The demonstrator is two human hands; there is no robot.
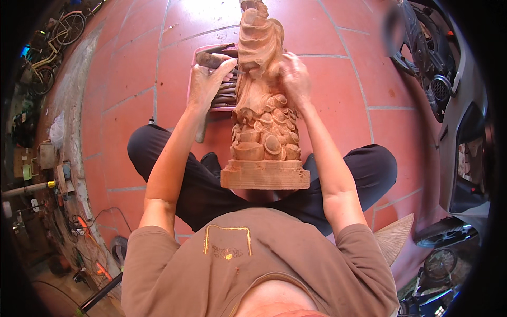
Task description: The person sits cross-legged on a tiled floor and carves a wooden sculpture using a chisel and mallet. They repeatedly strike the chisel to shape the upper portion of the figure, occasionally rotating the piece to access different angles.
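A carved wooden statue stands on its block base between my bent legs, with draped folds above and a heap of rounded shapes lower down. My left hand is closed round a wood-carving chisel, whose dark wooden handle sticks out past the thumb. The chisel's thin tip points at the statue's left side; whether it touches the wood I cannot tell. On the statue's right side, my right hand lies against the wood with bent fingers, slightly blurred. Its fingertips are partly hidden.
Behind my left hand, a pink tray holds several carving tools. A wooden handle lies below it by my left forearm. Red floor tiles surround the statue. Bicycles stand far left, a motorbike at right, and a woven hat by my right elbow.
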